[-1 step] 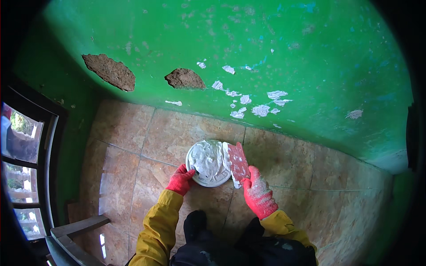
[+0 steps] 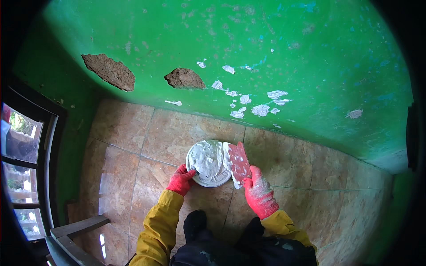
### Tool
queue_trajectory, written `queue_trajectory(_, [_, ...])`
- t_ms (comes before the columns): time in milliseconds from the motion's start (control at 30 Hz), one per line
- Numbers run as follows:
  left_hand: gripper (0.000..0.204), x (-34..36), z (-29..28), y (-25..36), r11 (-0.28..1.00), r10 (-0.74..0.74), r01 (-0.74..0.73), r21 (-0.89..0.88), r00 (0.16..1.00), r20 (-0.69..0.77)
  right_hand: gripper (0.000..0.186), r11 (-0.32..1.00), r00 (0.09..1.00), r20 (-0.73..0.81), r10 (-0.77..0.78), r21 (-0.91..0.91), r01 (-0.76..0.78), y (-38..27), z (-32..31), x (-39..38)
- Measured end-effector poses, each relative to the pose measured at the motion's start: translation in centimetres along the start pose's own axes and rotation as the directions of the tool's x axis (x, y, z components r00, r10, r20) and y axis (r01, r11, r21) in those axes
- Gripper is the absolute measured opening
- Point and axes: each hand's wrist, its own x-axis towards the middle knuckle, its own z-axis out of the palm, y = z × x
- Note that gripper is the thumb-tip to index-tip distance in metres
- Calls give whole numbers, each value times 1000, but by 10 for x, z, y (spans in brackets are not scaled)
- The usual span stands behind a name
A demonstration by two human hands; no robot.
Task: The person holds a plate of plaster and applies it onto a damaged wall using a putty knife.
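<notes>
L hand (image 2: 181, 180): curled, grips tub (image 2: 212, 183), L rim.
R hand (image 2: 260, 194): closed on red scraper (image 2: 240, 163).
Tub: btwn hands, w/ white paste (image 2: 206, 159).
Scraper: at tub's R rim.
Vs earlier: approx. same.

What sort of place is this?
Probably a worn room indoors: the green painted wall has rough brown holes and white patches, large brown floor tiles lie below, and dark-framed glass panes are at left.
</notes>
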Motion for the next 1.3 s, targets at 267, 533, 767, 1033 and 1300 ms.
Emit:
queue_trajectory(267, [18,-5,25,9,999,48,-48,-7,997,61,35,898,995,-98,-26,435,67,19,-23,-19])
queue_trajectory(533, [24,-7,63,18,994,52,-67,87,986,158,32,819,972,-231,-34,551,159,23,-51,-41])
queue_trajectory(767, [26,-11,88,17,992,47,-69,106,979,198,34,792,953,-299,-46,570,218,25,-68,-57])
queue_trajectory(1033, [21,-21,114,21,993,52,-74,95,975,217,29,612,927,-358,115,760,218,22,-91,-53])
queue_trajectory(1300, [26,-32,133,23,994,39,-63,90,969,244,29,142,981,-119,152,985,98,36,-105,-47])
